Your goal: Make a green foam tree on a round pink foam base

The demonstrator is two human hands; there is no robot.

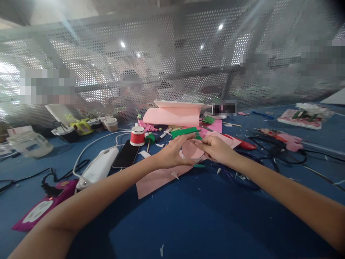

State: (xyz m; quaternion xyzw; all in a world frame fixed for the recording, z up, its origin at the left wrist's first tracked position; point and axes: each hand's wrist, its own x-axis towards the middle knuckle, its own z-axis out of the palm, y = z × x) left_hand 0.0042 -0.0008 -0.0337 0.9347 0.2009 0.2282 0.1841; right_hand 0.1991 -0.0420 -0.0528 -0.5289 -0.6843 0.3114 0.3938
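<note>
A round pink paper piece (191,149) with a pale rim is held up in front of me, between both hands. My left hand (176,151) curves around its left side, with the thumb below and the fingers over the top. At the upper right edge, my right hand (215,149) pinches it between thumb and fingertips. Beneath the hands, a pink paper sheet (153,181) lies on the blue table. Just behind them rests a green strip (185,132). Whether the round piece is flat or has depth, I cannot tell.
Left of my hands are a red-and-white cup (137,136), a black phone (126,154), a white power bank (99,166) and a purple pouch-like object (45,205). To the right lie red-handled scissors (244,144) and a glue gun (283,138) among dark cables. A perforated metal screen (172,64) stands behind.
</note>
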